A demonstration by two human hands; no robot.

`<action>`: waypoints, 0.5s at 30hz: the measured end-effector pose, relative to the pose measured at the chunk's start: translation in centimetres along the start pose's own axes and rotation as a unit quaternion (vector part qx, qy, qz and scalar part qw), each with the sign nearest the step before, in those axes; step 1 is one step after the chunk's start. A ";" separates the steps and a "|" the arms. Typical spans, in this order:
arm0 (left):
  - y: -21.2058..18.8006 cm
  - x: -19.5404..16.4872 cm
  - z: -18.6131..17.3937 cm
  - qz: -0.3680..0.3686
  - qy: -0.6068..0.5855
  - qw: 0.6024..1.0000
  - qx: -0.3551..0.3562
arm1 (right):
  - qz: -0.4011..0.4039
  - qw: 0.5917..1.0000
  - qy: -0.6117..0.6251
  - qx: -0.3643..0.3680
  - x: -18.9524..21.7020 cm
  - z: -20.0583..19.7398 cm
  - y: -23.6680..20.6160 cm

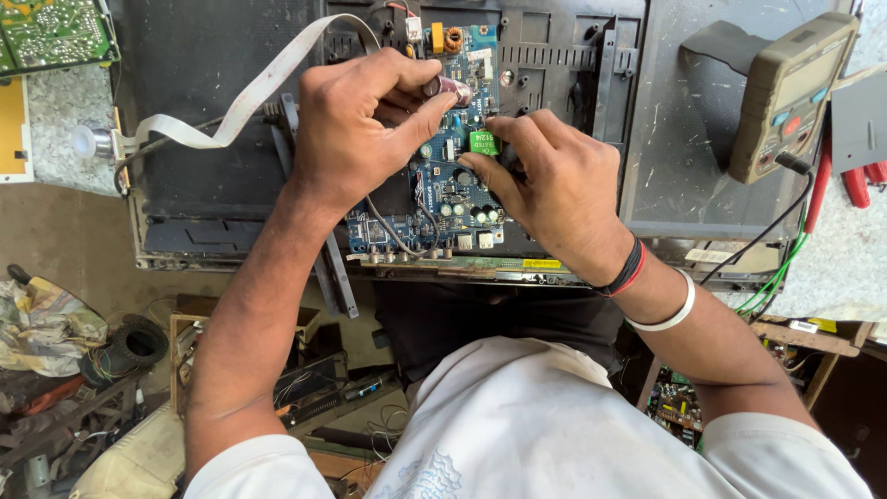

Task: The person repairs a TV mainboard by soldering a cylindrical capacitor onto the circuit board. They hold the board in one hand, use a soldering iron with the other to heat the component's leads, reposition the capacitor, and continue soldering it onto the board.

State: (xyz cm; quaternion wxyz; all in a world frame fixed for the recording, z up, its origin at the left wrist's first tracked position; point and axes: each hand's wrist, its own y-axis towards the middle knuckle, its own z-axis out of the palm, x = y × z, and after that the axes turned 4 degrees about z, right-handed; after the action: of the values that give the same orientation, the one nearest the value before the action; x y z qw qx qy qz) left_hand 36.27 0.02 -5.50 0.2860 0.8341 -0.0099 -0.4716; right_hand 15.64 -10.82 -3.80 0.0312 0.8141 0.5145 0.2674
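Note:
A blue circuit board point(453, 199) lies on the dark back panel point(212, 102) of an opened flat screen on the bench. My left hand point(356, 129) rests on the board's upper left and pinches a dark cylindrical capacitor point(451, 89) between thumb and forefinger. My right hand point(554, 189) is on the board's right side, its thumb and fingers closed around a small green box-shaped component point(482, 141). Whether either part is loose or fixed to the board cannot be told. My palms hide much of the board's middle.
A flat white ribbon cable point(249, 92) loops from the panel's left to the board top. A brownish multimeter point(785, 92) with leads and red-handled pliers point(855, 180) lie at right. A green circuit board point(51, 32) sits top left. Clutter fills the floor below the bench.

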 end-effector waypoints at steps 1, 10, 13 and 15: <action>0.0 -0.1 0.0 -0.002 -0.001 1.000 0.002 | -0.001 1.000 -0.001 0.000 0.0 0.0 0.0; 0.0 -0.2 0.0 -0.006 -0.002 1.000 0.003 | 0.001 1.000 -0.004 0.003 0.1 -0.1 0.1; 0.0 -0.1 0.1 0.008 0.013 1.000 0.001 | 0.006 1.000 -0.001 0.010 0.1 -0.1 0.0; 0.0 -0.1 0.0 0.004 0.007 1.000 0.003 | 0.003 1.000 0.000 0.008 0.1 -0.1 0.0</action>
State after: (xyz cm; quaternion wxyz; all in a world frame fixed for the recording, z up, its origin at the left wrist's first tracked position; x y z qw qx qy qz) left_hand 36.23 0.02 -5.40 0.2856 0.8380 -0.0124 -0.4649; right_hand 15.63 -10.79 -3.68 0.0244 0.8160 0.5141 0.2633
